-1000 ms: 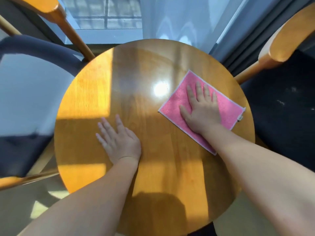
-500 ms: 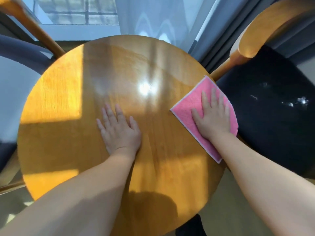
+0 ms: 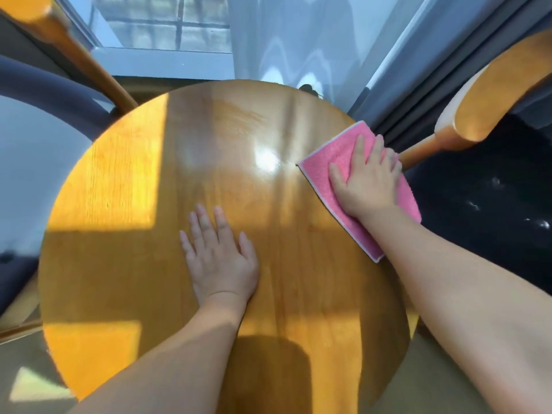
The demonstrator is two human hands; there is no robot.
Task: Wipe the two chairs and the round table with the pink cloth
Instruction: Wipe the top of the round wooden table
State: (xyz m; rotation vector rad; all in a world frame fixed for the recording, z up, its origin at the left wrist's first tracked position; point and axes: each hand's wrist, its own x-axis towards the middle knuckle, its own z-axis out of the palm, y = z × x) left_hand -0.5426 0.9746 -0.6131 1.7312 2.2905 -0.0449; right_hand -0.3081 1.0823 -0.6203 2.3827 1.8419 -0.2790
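Seen from above: round wooden counter, glossy, striped with sun patches and shade, one bright glare spot near the middle.

Pink cloth spread flat at the far right rim of the counter, with a pale border along its edges. Lies skewed to the rim, one corner pointing away toward the curtains, another back toward the right forearm. Reaches the rim on its outer side; cannot tell whether it hangs over.

Right hand palm-down on the cloth, fingers straight and slightly spread, thumb out to the left. Presses on the cloth without gripping it and covers its middle, leaving pink showing on all sides.

Left hand palm-down on bare wood near the counter's centre, well apart from the cloth. Fingers straight and fanned, holding nothing.

Right chair just beside the rim where the cloth lies: curved wooden armrest in the sun, its post close behind the right fingertips. Dark seat below, flecked with pale specks.

Left chair on the opposite side: dark blue upholstery, wooden arm slanting toward the counter.

Beyond the counter, sheer white curtain, grey curtain to its right, window at upper left. Beige floor below.
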